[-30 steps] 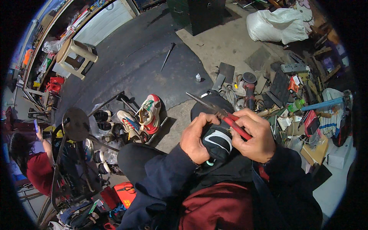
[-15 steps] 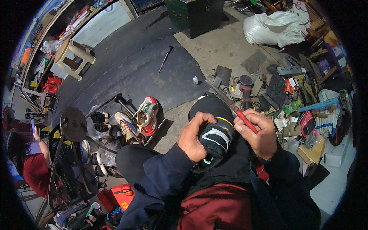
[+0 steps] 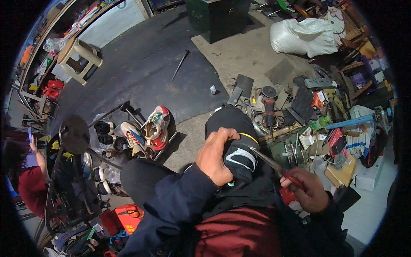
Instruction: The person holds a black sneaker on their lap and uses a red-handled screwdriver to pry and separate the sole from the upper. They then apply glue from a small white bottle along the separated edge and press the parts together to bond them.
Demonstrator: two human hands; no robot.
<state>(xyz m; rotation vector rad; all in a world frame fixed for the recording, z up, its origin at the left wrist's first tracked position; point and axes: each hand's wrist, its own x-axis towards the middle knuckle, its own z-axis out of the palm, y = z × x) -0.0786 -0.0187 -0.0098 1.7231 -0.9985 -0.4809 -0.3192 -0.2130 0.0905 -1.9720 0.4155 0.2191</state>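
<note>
On my lap lies a black shoe (image 3: pixel 239 165) with a white curved stripe and a thin yellow line across it. My left hand (image 3: pixel 216 156) is closed on its left side, fingers over the upper edge and thumb lower down. In my right hand (image 3: pixel 309 190) is a long, tapered metal tool with a red handle (image 3: pixel 294 179), gripped by the handle. The tool's tip touches or nearly touches the shoe beside the white stripe; its exact kind is unclear.
Sneakers (image 3: pixel 156 128) and other shoes stand at left near a metal stand with a round plate (image 3: pixel 74 135). An angle grinder (image 3: pixel 269 107) and cluttered tools lie at right. A small white bottle (image 3: pixel 212 89) stands ahead. Another person (image 3: pixel 34 184) is at far left.
My right hand has moved down and right, drawing the tool back so its tip now sits by the shoe's stripe instead of pointing beyond it. My left hand keeps its grip.
</note>
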